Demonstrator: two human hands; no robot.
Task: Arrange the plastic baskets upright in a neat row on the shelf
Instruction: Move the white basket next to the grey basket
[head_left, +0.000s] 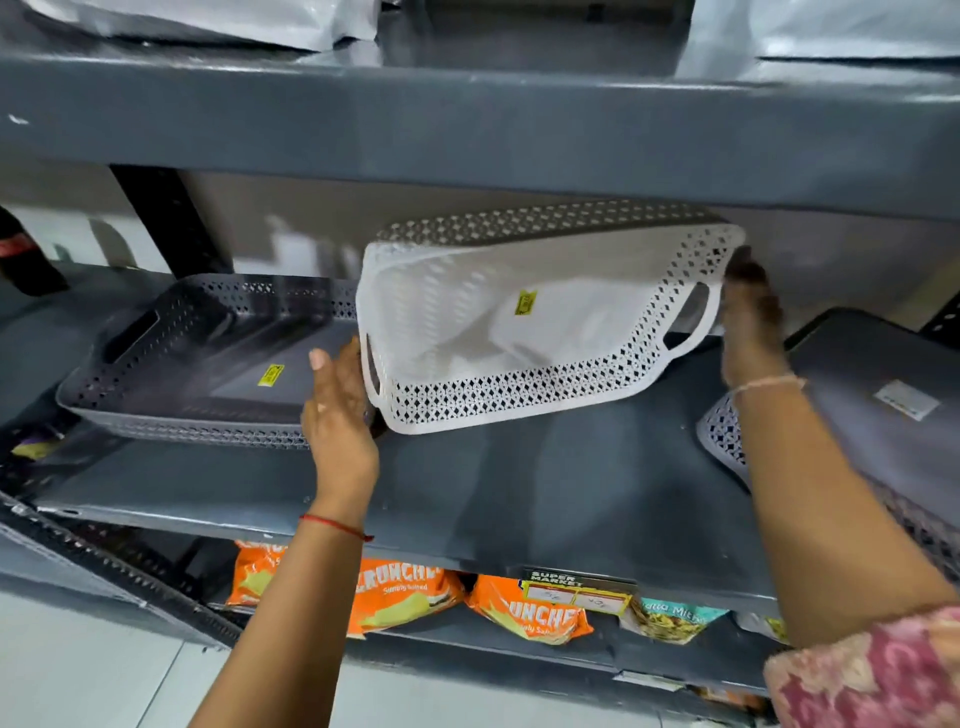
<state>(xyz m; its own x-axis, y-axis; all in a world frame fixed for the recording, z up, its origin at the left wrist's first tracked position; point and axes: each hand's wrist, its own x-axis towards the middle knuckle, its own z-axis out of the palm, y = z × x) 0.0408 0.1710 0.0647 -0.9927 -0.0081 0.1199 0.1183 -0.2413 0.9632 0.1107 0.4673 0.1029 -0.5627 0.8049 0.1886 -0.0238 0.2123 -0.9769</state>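
A white perforated plastic basket (524, 332) is tilted up above the grey shelf (519, 483), its open side facing me, with a yellow sticker inside. My left hand (337, 410) grips its left end at the handle. My right hand (748, 322) holds its right end by the handle. A grey basket (208, 358) sits upright on the shelf to the left, touching the white one's left side. Another grey basket (872, 415) lies upside down at the right edge, partly behind my right forearm.
The shelf above (467, 124) hangs close over the white basket. Orange snack packets (405, 597) and a price label (576, 592) fill the shelf below. A black upright post (166, 218) stands at the back left. Bare shelf surface lies in front of the white basket.
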